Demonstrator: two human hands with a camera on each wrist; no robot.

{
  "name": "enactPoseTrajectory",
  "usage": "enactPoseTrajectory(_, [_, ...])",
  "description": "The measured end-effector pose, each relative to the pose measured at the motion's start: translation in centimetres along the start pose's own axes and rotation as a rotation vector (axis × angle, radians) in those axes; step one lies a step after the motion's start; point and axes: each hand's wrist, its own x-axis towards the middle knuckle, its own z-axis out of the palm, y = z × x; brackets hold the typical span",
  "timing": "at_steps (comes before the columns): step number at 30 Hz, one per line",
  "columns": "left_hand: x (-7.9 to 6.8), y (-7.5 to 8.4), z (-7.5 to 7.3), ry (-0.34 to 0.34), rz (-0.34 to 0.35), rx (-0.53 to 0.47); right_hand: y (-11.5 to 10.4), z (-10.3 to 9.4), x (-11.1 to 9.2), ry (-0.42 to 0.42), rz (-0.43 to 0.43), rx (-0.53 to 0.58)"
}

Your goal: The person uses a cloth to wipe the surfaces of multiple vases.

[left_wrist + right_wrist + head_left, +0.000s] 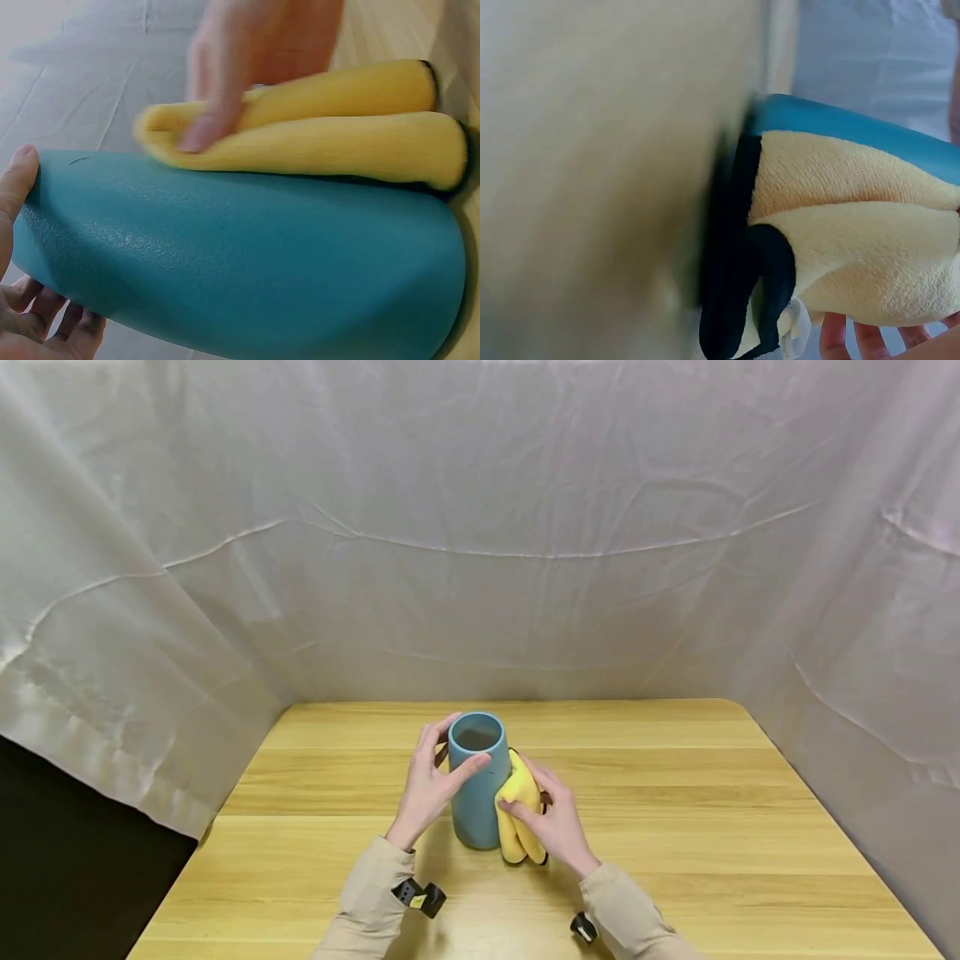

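Head view alone shows the mouth point(477, 735) of the blue vase point(474, 806)

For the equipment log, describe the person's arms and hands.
The left hand and right hand are ungloved. Both sleeves are long and beige. The left sleeve bears a black device with yellow marking; the right, another black device.

We are holding the vase point(240, 247) with our left hand point(34, 330) and pinching the cloth point(337, 146) against it with our right hand point(255, 49).
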Motion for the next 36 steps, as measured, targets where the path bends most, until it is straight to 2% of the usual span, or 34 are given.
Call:
enactPoseTrajectory(7, [0.0, 0.2, -0.1, -0.012, -0.015, 0.015, 0.8, 0.0, -0.4, -0.020, 0.036, 0.006])
enactPoseTrajectory(12, [-0.3, 1.3, 0.1, -0.010, -0.040, 0.061, 0.8, 0.0, -0.5, -0.020, 0.024, 0.004])
enactPoseTrajectory(18, [-0.8, 3.3, 1.3, 0.110, -0.090, 0.201, 0.8, -0.1, -0.5, -0.021, 0.007, -0.001])
enactPoseTrajectory(24, [-0.5, 3.6, 2.5, 0.214, -0.080, 0.281, 0.8, -0.2, -0.5, -0.021, 0.004, 0.005])
enactPoseTrajectory(29, [-0.5, 3.3, 2.7, 0.248, -0.073, 0.239, 0.7, -0.2, -0.5, -0.026, 0.005, 0.015])
enactPoseTrajectory(36, [-0.7, 3.3, 2.1, 0.232, -0.048, 0.150, 0.7, -0.1, -0.5, -0.031, 0.015, 0.008])
